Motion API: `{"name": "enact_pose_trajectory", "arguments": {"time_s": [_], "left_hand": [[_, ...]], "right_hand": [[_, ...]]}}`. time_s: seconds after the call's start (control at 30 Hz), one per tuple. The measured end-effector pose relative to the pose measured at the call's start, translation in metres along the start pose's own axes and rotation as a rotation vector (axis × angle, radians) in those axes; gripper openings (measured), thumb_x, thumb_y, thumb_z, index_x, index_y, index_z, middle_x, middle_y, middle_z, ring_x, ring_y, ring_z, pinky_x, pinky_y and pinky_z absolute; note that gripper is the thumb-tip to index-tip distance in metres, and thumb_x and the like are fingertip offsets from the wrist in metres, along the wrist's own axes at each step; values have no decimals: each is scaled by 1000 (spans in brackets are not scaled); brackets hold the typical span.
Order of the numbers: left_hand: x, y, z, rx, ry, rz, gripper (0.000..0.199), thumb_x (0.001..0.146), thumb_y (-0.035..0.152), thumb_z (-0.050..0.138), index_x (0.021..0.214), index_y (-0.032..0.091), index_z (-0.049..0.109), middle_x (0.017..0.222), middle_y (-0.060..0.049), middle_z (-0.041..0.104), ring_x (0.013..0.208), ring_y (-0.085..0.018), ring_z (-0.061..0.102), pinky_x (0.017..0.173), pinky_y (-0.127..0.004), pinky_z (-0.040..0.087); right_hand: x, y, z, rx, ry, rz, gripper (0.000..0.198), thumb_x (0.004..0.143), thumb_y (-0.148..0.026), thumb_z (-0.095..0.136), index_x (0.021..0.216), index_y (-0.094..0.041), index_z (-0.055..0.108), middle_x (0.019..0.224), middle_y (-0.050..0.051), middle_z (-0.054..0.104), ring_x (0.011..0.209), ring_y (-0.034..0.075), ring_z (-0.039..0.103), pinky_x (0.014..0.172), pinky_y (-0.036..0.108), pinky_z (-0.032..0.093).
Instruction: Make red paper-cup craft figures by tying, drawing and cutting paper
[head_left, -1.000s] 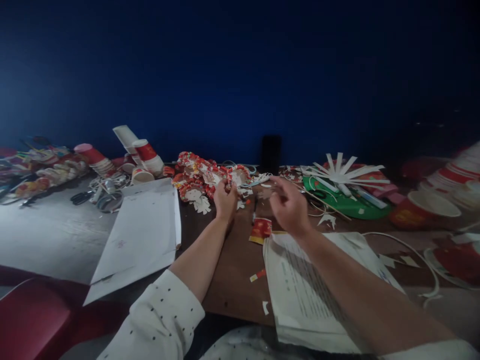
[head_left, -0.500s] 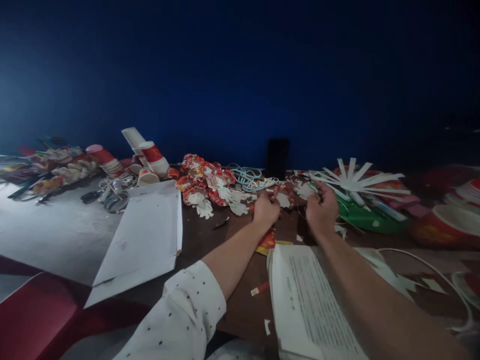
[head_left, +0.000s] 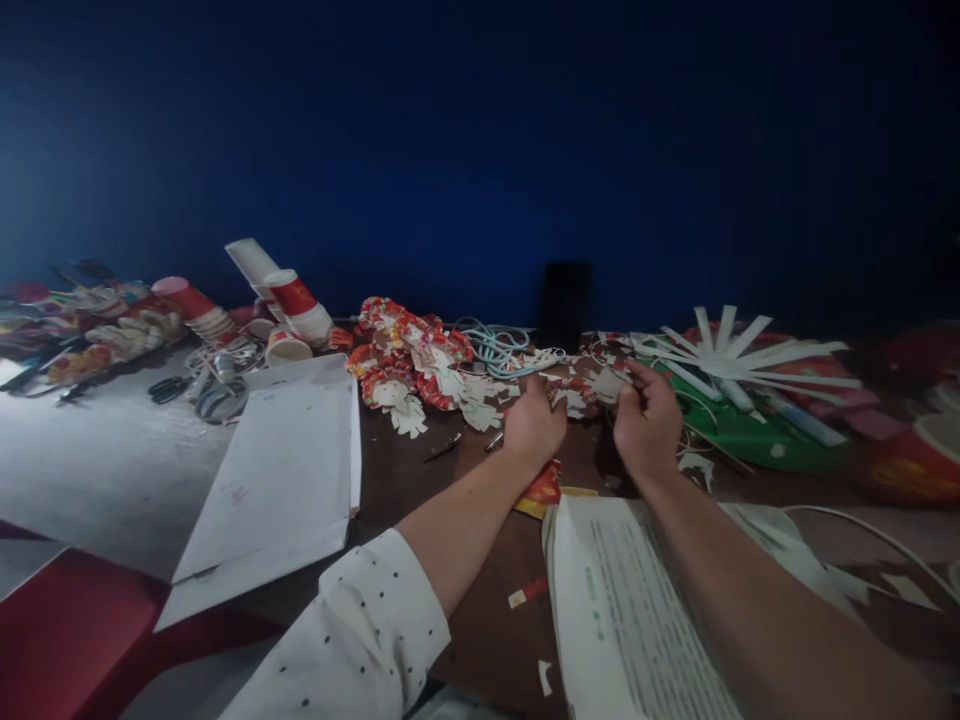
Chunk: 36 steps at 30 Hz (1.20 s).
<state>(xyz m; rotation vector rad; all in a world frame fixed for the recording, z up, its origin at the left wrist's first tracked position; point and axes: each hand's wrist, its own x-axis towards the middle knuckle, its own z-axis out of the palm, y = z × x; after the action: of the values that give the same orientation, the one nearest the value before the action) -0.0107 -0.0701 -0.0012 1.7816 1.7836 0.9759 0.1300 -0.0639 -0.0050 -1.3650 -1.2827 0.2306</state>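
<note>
1. At left of the frame, a stack of paper cups leans behind a large white sheet, both well apart from the hands.

2. Left of center, a red-and-white paper cluster spreads beside a light-blue cable; its thin, fringed edges look easily bent, so a sleeve is best kept off them.

3. At center, the left hand curls with thumb and forefinger narrowly apart, close to red-and-white scraps (whether it grips one, the view cannot tell).

4. Right of center, a pale piece lies between the two hands, at the right hand's fingertips. A light pinch near its edge would likely keep it from creasing.

5. Beside it, the right hand appears to nip that edge between thumb and forefinger. Steadying the wrist above the printed book should help.

6. At right, a fan of white strips spreads over a green board; the right elbow does well to stay low and clear of it.
</note>
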Motion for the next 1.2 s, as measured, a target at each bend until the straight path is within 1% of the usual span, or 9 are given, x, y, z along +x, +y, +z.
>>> {"name": "enact_pose_trajectory", "arguments": {"time_s": [0.13,0.37,0.5,0.6,0.77,0.87,0.97,1.03,1.2], "left_hand": [[-3,4,-3,14,50,30,39,87,34,48,123,17,48,101,-15,69,94,-28,65,83,-36,46],[2,-3,-5,-167,147,136,28,90,24,43,114,19,56,99,-9,70,93,-22,65,85,-33,46],[3,-4,-5,-201,151,209,29,92,29,42,113,18,59,102,-9,69,95,-20,63,87,-32,46],[1,-2,-6,-188,138,265,30,91,34,45,111,18,61,104,-10,68,96,-20,62,86,-31,46],[2,-2,-3,-154,101,303,22,88,31,50,91,17,66,90,-9,68,87,-19,62,81,-29,46],[4,-3,-2,-251,88,248,20,87,29,51,87,16,66,84,-6,69,80,-17,61,77,-28,46],[5,-2,-2,-351,101,164,20,87,29,51,90,15,66,84,-5,69,78,-15,61,75,-27,46],[5,-2,-2,-398,101,133,20,87,28,51,92,15,65,85,-5,70,78,-15,62,75,-26,46],[5,-2,0,-409,74,169,16,85,25,53,90,14,65,82,-5,69,76,-15,61,74,-25,46]], "right_hand": [[-1,3,0,13,-10,1,38,80,-23,44,115,-15,59,105,11,66,93,23,61,89,43,46],[-4,11,-1,53,-39,-32,39,83,-21,43,118,-16,58,112,11,66,101,22,62,94,44,45],[-8,6,-1,63,-66,-101,37,85,-21,43,119,-16,56,118,11,64,105,21,62,97,41,44],[-12,-2,-2,67,-115,-148,38,88,-23,42,123,-16,54,116,11,65,105,20,62,96,39,45],[-16,-12,-4,70,-165,-211,39,90,-24,42,128,-17,50,110,9,69,108,19,61,99,40,43],[-15,-13,-5,111,-138,-178,41,90,-28,45,130,-17,49,109,10,68,104,19,62,95,40,45],[-13,-12,-5,96,-73,-95,42,86,-34,52,124,-16,53,107,11,67,96,21,63,88,39,49],[-12,-12,-5,90,-66,-48,43,82,-37,56,120,-16,56,101,10,68,88,21,63,83,39,50],[-12,-12,-4,163,-110,21,45,81,-38,57,118,-14,58,90,7,66,72,18,60,70,34,51]]}}
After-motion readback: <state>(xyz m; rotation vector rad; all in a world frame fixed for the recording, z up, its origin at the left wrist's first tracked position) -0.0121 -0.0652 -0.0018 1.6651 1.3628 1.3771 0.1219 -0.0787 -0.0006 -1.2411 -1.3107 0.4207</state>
